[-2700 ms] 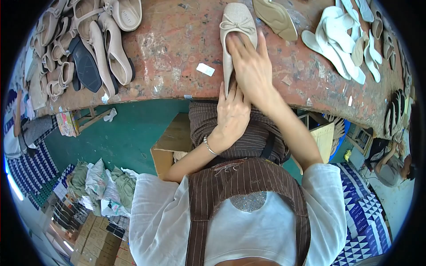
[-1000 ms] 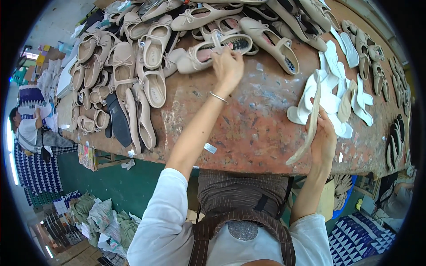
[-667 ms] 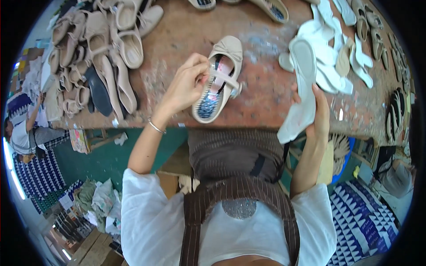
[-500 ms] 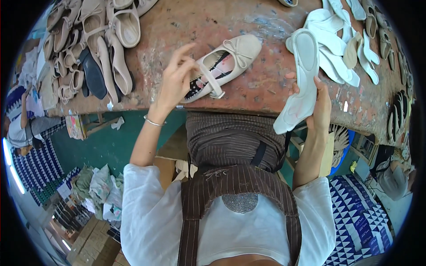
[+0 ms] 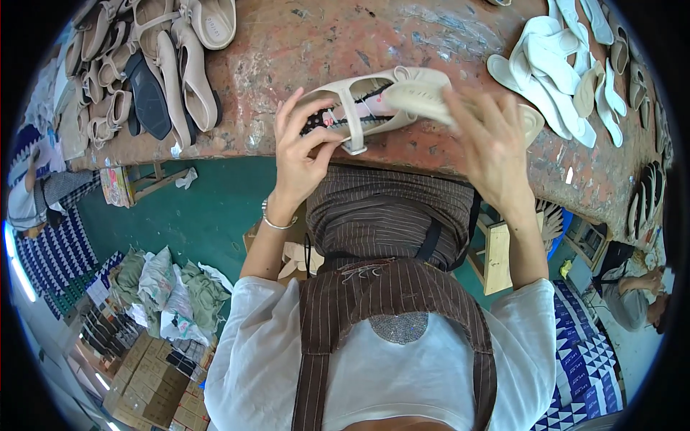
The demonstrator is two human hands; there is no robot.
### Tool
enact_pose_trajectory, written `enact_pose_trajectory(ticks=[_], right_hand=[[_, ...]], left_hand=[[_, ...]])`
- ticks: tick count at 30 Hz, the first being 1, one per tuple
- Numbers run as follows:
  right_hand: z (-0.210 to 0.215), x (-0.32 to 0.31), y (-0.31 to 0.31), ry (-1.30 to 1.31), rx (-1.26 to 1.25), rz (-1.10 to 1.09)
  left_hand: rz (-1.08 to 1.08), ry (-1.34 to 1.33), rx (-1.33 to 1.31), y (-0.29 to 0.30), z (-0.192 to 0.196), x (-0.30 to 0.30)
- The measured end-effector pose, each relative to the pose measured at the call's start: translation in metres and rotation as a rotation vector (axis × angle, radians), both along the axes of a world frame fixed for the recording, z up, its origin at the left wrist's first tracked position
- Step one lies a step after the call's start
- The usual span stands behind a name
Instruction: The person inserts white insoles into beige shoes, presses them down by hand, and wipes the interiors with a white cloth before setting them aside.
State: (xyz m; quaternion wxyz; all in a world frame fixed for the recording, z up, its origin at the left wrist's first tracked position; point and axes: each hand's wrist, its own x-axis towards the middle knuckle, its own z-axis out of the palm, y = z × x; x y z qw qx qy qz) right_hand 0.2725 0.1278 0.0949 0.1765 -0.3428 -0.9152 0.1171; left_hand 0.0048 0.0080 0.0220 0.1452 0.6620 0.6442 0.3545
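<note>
A beige flat shoe [image 5: 356, 118] with a bow and a cross strap lies at the table's near edge, toe to the right. Its inside shows a dark dotted lining with pink patches. My left hand [image 5: 300, 152] is closed on its heel end, thumb and fingertips at the rim beside the strap. In my closed right hand [image 5: 494, 144], a pale insole [image 5: 418, 100] is held over the toe half of the shoe. One end of the insole reaches the shoe opening, and the other sticks out to the right of my fingers. Motion blurs this hand and the insole.
Many beige shoes [image 5: 198, 79] are piled at the table's [image 5: 302, 36] far left. White insoles [image 5: 553, 79] lie heaped at the right, with more shoes [image 5: 640, 72] beyond. Cloth bundles [image 5: 158, 287] and cartons [image 5: 147, 377] stand on the floor at left. Another person [image 5: 636, 291] is at far right.
My right hand has turned the insole over and brought it left to the shoe. My left hand, earlier with fingers raised at the heel, now grips the shoe, which has shifted slightly and turned.
</note>
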Motion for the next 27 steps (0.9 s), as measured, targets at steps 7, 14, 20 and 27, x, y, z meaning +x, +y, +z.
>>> enact_pose_trajectory(ticks=[7,14,20,27], right_hand=[[-0.045,-0.044,-0.001,0.14,-0.091,0.145],[-0.065,-0.09,0.005,0.388,-0.454,0.158],[-0.063,-0.101,0.001,0.292,-0.525,0.206],[-0.076,-0.115,-0.003,0.237,-0.492,0.245]], left_hand=[[0.617,-0.257,-0.111,-0.016,0.007,0.011],[0.51,-0.445,-0.177,-0.021,-0.007,0.004],[0.506,-0.505,-0.142,-0.025,-0.018,0.002],[0.604,-0.663,-0.122,-0.016,-0.023,-0.002]])
